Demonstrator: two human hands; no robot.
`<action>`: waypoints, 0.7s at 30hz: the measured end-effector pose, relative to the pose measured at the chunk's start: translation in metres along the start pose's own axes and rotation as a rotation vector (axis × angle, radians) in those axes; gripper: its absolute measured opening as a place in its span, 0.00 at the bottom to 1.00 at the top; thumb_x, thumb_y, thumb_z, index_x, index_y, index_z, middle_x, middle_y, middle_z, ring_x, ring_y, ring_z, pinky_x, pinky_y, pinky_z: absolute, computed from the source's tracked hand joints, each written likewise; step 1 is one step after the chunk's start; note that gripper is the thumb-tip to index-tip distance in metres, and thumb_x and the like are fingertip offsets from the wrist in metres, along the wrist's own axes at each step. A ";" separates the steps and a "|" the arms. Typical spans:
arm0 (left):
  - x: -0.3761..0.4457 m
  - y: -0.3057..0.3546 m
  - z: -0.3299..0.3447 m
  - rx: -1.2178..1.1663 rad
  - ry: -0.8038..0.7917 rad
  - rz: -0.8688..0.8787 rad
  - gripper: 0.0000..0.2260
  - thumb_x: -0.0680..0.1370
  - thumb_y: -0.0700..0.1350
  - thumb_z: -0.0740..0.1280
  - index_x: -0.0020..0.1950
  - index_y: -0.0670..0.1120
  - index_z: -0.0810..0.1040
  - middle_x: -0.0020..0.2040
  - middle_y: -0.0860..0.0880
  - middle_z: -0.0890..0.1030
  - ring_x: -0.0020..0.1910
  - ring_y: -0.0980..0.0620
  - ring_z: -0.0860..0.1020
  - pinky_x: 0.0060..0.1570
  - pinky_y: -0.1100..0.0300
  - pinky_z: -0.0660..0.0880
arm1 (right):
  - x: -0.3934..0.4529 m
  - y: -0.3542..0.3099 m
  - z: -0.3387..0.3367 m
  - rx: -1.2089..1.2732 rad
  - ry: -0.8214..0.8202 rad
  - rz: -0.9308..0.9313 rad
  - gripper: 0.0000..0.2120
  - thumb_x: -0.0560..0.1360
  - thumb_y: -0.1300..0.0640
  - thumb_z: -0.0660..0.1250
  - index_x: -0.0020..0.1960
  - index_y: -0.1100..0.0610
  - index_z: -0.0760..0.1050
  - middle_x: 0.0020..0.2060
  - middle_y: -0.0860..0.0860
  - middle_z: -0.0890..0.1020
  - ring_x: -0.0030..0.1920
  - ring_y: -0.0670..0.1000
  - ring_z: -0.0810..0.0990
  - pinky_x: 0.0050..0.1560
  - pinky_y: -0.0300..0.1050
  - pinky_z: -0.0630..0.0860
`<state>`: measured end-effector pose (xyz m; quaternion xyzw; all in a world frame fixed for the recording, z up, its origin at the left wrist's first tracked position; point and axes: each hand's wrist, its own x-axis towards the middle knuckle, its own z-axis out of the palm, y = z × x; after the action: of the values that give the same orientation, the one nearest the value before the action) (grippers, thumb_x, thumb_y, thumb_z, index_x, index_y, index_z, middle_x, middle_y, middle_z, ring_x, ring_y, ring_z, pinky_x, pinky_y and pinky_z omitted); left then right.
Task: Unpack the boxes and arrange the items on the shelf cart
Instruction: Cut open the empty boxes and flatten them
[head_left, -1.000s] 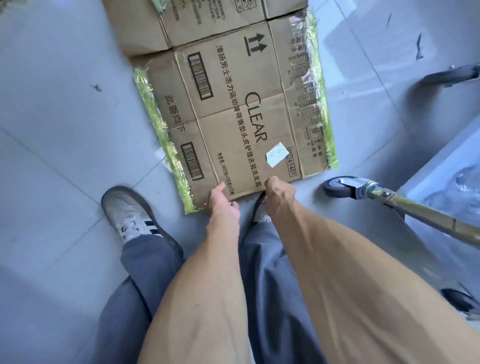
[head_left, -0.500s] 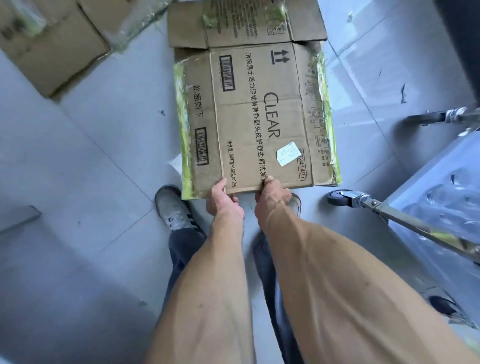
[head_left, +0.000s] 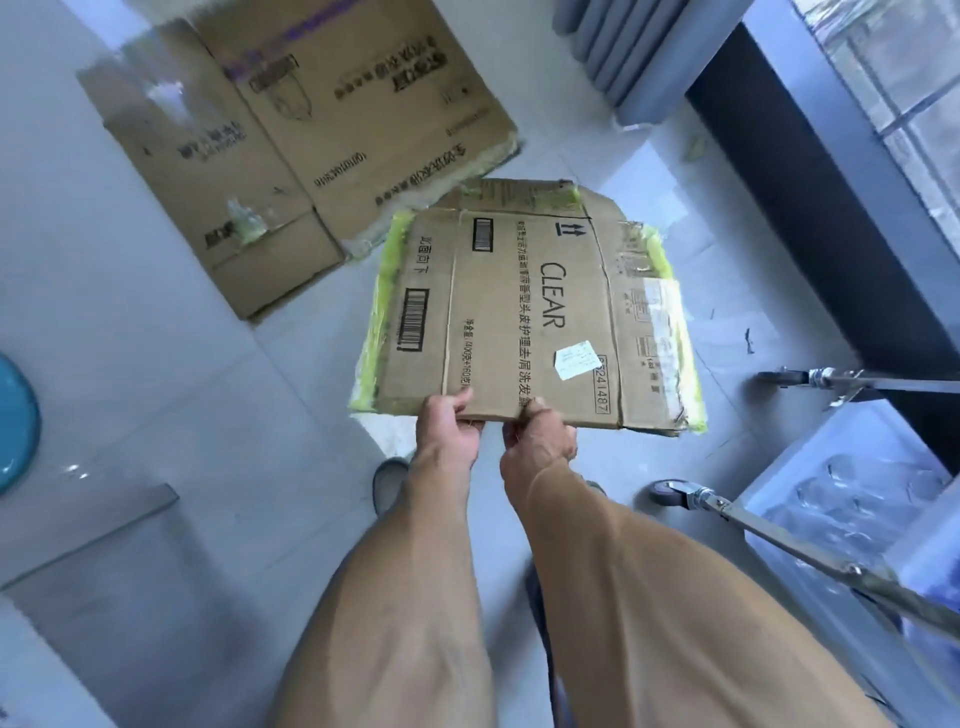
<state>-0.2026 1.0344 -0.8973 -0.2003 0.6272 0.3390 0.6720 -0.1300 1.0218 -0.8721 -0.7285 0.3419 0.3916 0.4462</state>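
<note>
A flattened brown "CLEAR" carton (head_left: 524, 306) with green tape along its sides hangs in the air above the grey tiled floor. My left hand (head_left: 448, 434) and my right hand (head_left: 540, 441) both pinch its near edge, side by side. The carton tilts away from me, with its printed face up. At the right stands the shelf cart (head_left: 831, 540), showing its metal legs, a caster wheel (head_left: 670, 491) and a shelf with clear wrapped items (head_left: 872, 499).
Another flattened brown carton (head_left: 291, 145) lies on the floor at the upper left. A teal round object (head_left: 13, 421) sits at the left edge. A grey radiator (head_left: 623, 47) and a dark window frame (head_left: 831, 208) run along the upper right. My shoe (head_left: 389, 483) is below the carton.
The carton has come up off the floor, held by both hands on its near edge. The view has risen and swung, bringing the second flat carton and the window into sight.
</note>
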 end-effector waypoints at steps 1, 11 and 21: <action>-0.001 0.012 0.006 -0.015 -0.004 0.011 0.04 0.76 0.30 0.64 0.48 0.36 0.77 0.49 0.41 0.80 0.49 0.43 0.79 0.45 0.53 0.79 | -0.006 -0.003 0.003 -0.020 -0.044 -0.009 0.11 0.73 0.69 0.63 0.39 0.57 0.66 0.35 0.55 0.74 0.33 0.52 0.73 0.30 0.41 0.77; -0.053 0.133 0.027 -0.097 -0.154 0.114 0.08 0.78 0.28 0.60 0.51 0.36 0.76 0.50 0.39 0.80 0.47 0.43 0.80 0.57 0.49 0.77 | -0.122 -0.005 0.084 0.046 -0.057 -0.113 0.09 0.72 0.65 0.64 0.38 0.55 0.67 0.29 0.51 0.75 0.23 0.47 0.73 0.29 0.43 0.71; -0.032 0.249 0.053 0.008 0.164 0.424 0.17 0.77 0.51 0.66 0.61 0.42 0.77 0.57 0.47 0.81 0.55 0.47 0.79 0.55 0.54 0.74 | -0.149 0.018 0.166 -0.682 -0.628 0.110 0.07 0.82 0.52 0.56 0.53 0.54 0.70 0.51 0.54 0.84 0.50 0.54 0.81 0.50 0.48 0.68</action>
<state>-0.3406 1.2361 -0.8197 -0.0880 0.7093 0.4527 0.5330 -0.2577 1.1894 -0.7976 -0.6607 0.0799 0.7062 0.2417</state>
